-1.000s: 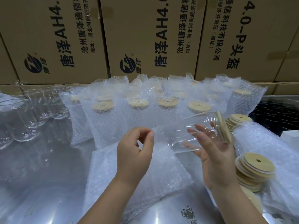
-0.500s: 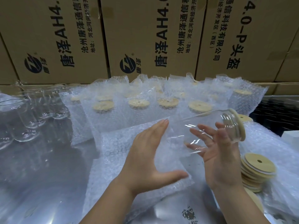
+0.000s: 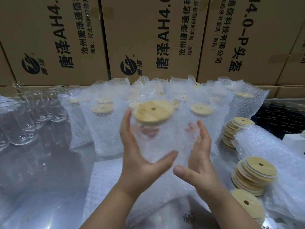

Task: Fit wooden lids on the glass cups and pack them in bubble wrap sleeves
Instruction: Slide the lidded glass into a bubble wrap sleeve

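Head view: left hand and right hand hold the sleeve upright above the counter, fingers curled round its sides. The cup sits inside, lid on. Sleeving looks nearly done; next, stand it by the packed row.

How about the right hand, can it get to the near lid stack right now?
Likely yes, but not freely: the right hand and left hand hold the sleeved cup between them. The lid stack stands just right of it with nothing between, so it looks reachable once that hand lets go.
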